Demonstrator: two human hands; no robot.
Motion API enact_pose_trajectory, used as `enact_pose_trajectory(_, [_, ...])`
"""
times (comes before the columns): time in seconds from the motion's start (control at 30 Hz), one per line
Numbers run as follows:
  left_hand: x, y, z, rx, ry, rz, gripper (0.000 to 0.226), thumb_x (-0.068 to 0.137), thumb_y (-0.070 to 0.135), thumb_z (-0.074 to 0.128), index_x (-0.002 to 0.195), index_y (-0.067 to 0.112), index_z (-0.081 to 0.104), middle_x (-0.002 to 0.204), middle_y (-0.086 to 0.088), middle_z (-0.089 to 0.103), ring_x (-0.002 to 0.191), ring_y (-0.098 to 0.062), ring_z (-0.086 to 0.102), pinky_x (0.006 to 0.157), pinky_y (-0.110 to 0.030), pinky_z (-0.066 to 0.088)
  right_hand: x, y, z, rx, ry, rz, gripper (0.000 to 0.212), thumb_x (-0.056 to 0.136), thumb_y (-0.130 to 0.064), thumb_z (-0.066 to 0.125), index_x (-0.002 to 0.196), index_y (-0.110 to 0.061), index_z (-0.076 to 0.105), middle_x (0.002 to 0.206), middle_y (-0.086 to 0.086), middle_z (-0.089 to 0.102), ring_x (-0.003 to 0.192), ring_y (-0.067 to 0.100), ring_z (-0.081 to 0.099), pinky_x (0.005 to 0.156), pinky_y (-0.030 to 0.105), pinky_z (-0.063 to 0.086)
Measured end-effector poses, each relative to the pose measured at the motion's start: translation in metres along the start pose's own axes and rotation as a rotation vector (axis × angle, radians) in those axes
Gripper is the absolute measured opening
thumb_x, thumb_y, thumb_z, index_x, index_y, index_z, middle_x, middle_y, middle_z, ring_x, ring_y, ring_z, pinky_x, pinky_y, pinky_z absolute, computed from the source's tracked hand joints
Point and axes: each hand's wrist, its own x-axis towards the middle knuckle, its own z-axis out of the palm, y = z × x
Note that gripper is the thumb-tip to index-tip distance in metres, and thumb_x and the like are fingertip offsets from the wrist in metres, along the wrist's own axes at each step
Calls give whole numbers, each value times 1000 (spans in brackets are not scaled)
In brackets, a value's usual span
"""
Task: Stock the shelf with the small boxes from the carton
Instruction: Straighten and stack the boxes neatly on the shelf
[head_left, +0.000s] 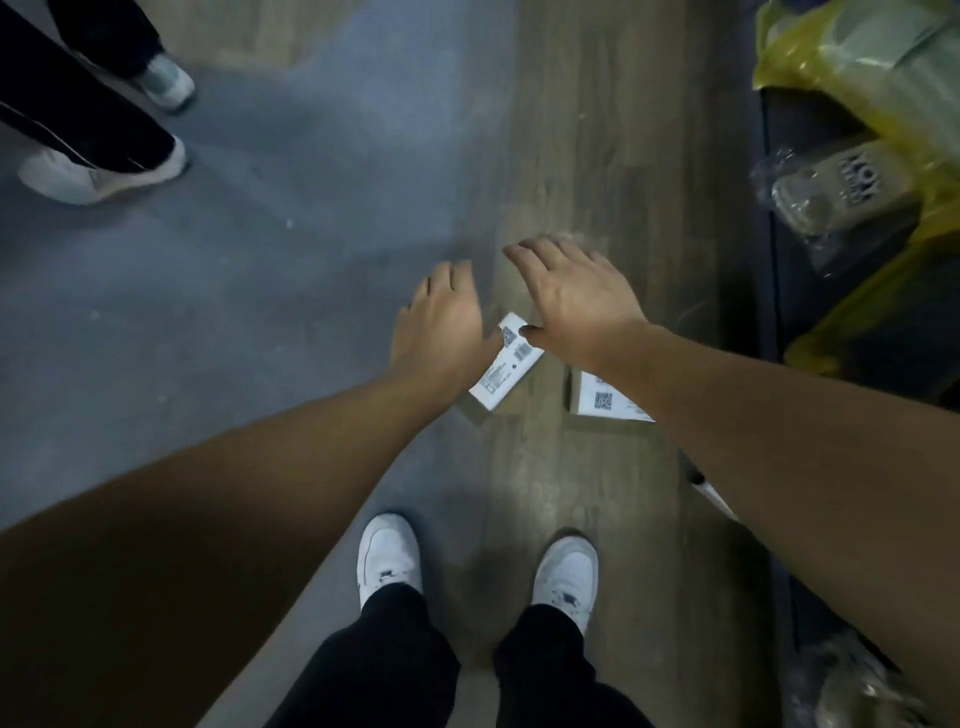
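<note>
Head view, looking straight down: nearest are the person's own white sneakers (389, 553) planted on the wood-look floor (582, 156), with both bare arms stretched out ahead of them. Neither hand holds anything. The left hand (441, 325) hangs palm-down with fingers loosely bent, and the right hand (576, 293) is spread wide with fingers relaxed.

Just under and between the hands is a small white box (506, 366) with codes printed on it. It looks tilted, and I honestly can't tell if it's lying on the floor or dropping. A second white box (602, 397) sits on the floor just to its right, half hidden under the right forearm. No carton or shelf in view that I can pick out.

So my guess is the job right now is picking these two up. I'd squat instead of bending, take the tilted one by its long edges with the left hand, grab the flat one with the right, and check the corners for dents before shelving.

Further out on the right there's a yellow plastic bag (831, 67) with wrapped stuff beside it, and at far left another person's shoes (98, 174), so watch elbows when standing up.
</note>
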Motion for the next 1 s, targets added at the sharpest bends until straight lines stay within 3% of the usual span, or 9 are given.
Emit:
enact_pose_trajectory(0.23, [28, -47, 119, 43, -106, -20, 69, 84, 35, 68, 139, 8, 37, 136, -12, 43, 125, -32, 43, 99, -47, 42, 30, 16, 126, 8, -28, -56, 91, 77, -31, 78, 151, -14, 28, 150, 4, 37, 144, 23, 28, 113, 36, 24])
enact_pose_trajectory(0.4, [50, -65, 169, 55, -139, -34, 64, 84, 42, 63, 130, 3, 42, 129, -14, 45, 121, -33, 45, 91, -45, 43, 57, 28, 188, -33, -60, -94, 89, 76, -31, 78, 149, -14, 30, 150, 4, 37, 145, 23, 26, 115, 37, 24])
enact_pose_trajectory(0.57, [65, -82, 210, 25, -184, -17, 97, 74, 59, 70, 143, 4, 30, 139, -14, 39, 129, -31, 39, 98, -46, 42, 81, 39, 233, -84, -199, -142, 107, 76, -45, 77, 155, -16, 11, 162, 3, 15, 150, 23, 6, 120, 42, 10])
enact_pose_trajectory(0.77, [92, -98, 245, 138, -344, -74, 137, 54, 70, 80, 153, 8, 8, 158, -11, 16, 145, -33, 19, 111, -52, 30, 109, 50, 271, -236, -291, -193, 134, 66, -61, 78, 154, -21, -14, 164, 1, -11, 149, 27, -18, 116, 51, -11])
enact_pose_trajectory(0.9, [96, -100, 262, 131, -363, -122, 139, 50, 70, 82, 152, 8, 9, 153, -11, 24, 139, -31, 29, 107, -52, 35, 114, 51, 281, -291, -282, -251, 134, 64, -61, 78, 155, -23, -12, 164, 1, -5, 148, 34, -18, 117, 54, -10])
enact_pose_trajectory(1.0, [92, -96, 268, 121, -388, -112, 137, 55, 66, 82, 152, 8, 6, 155, -13, 22, 139, -32, 30, 108, -50, 35, 111, 51, 283, -272, -235, -273, 112, 73, -59, 71, 155, -18, 6, 161, 4, 11, 150, 30, -6, 119, 51, -9])
